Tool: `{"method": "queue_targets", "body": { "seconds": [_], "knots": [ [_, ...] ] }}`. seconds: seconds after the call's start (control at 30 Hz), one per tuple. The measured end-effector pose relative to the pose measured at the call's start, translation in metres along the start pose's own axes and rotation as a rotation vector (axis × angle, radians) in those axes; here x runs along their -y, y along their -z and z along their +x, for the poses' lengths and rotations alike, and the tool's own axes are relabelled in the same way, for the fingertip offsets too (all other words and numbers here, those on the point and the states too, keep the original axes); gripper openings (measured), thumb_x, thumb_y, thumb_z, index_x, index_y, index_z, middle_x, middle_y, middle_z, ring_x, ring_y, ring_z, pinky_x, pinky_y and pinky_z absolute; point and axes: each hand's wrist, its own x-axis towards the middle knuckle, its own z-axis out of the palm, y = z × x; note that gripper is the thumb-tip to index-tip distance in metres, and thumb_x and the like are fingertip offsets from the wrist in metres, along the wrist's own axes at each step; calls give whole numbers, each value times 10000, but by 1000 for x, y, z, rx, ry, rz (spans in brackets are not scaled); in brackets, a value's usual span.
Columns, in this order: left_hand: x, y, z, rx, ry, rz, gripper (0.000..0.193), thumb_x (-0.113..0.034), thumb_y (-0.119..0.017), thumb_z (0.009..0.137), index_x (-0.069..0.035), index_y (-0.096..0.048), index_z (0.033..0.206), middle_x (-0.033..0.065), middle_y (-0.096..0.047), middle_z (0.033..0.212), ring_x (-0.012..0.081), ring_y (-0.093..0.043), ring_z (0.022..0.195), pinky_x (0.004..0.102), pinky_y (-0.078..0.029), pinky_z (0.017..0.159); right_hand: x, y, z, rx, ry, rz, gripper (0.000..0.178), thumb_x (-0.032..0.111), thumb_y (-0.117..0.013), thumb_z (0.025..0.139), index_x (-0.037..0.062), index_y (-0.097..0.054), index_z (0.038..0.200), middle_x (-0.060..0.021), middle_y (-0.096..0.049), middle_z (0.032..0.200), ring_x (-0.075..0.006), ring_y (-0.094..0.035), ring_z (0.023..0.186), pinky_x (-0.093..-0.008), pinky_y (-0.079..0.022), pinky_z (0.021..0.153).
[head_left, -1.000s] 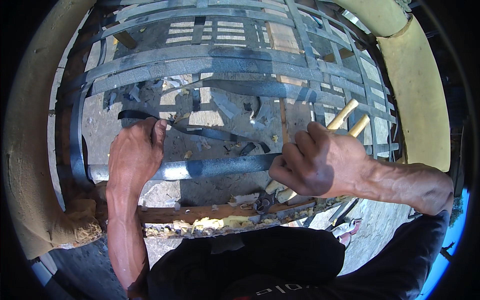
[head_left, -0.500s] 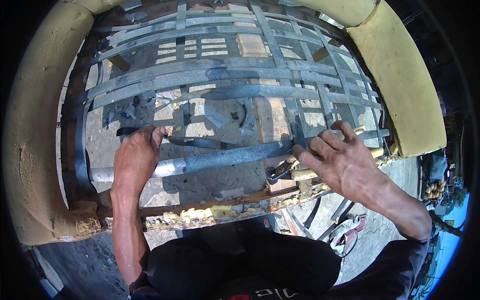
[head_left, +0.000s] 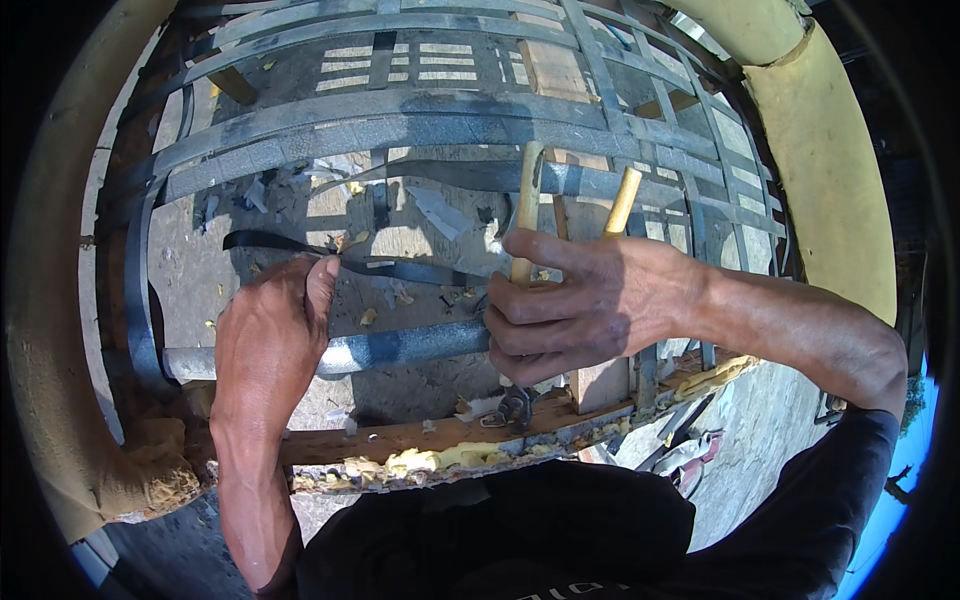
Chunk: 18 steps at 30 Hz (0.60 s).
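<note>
My left hand (head_left: 268,335) is closed over a grey-blue webbing strap (head_left: 405,346) that runs across near the front of a wooden seat frame. A loose dark strap end (head_left: 265,240) pokes out just beyond its knuckles. My right hand (head_left: 590,300) has its fingers curled round pincers with pale yellow handles (head_left: 530,195). The handles stand up spread apart. Below the hand, the dark metal jaws (head_left: 515,408) are down by the front rail (head_left: 400,440). The palm and most of the grip are hidden.
Interwoven straps (head_left: 330,125) span the rest of the frame. Tan foam padding covers the left arm (head_left: 50,300) and right arm (head_left: 835,160). Torn yellow foam (head_left: 420,460) clings to the front rail. Scraps and a wooden block (head_left: 600,385) show beneath the straps.
My right hand has picked up the pincers and brought them left, turning them upright with the jaws toward the front rail. My left hand stays closed on the strap.
</note>
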Motion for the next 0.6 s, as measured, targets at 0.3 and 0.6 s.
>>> {"method": "queue_targets", "body": {
  "seconds": [0.3, 0.6],
  "knots": [
    [-3, 4, -3, 55, -49, 18, 298, -263, -592, 1047, 2, -728, 1027, 205, -705, 908, 418, -709, 822, 506, -552, 738, -9, -7, 4, -34, 60, 220, 368, 203, -781, 788, 264, -499, 1017, 47, -500, 1085, -145, -551, 1113, -452, -495, 1086],
    [0, 4, -4, 70, -117, 48, 236, -205, -612, 1027, -8, -732, 1077, 206, -713, 947, 423, -702, 850, 493, -539, 743, -17, -17, 15, -45, 104, 377, 293, 245, -756, 838, 292, -479, 921, 51, -505, 1040, -122, -569, 1020, -391, -528, 999]
  ]
}}
